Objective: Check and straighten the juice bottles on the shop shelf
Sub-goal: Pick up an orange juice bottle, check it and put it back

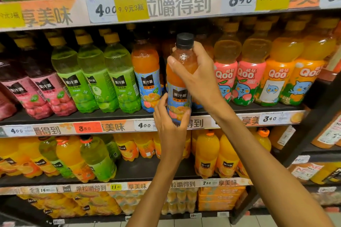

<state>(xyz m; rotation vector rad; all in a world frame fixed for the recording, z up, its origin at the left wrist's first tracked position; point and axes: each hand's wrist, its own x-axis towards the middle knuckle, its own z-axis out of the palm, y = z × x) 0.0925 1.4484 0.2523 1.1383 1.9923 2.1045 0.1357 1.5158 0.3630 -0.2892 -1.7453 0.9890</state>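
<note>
I am facing a shop shelf (pixel 110 116) stocked in tiers, with price strips running along each edge. In front of its middle tier my right hand (pixel 199 72) wraps the shoulder of an orange juice bottle (pixel 180 83), the fingers (pixel 174 63) curled round the clear upper part just under its black cap (pixel 185 40). My left hand (pixel 169 121) cups the bottle's base from below, fingers curled up against the blue label, thumb on the near side. Both hands grip it; the bottle stands upright and is held just in front of the shelf edge, off the board.

Just left of it on the middle tier stands a matching orange bottle with a blue label (pixel 147 75), then a row of green grape bottles (pixel 103 77) and pink-labelled dark bottles (pixel 36 86). To the right stand Qoo bottles (pixel 247 72) in pink and orange wraps. The tier below carries larger orange bottles (pixel 206 153) and some green ones.
</note>
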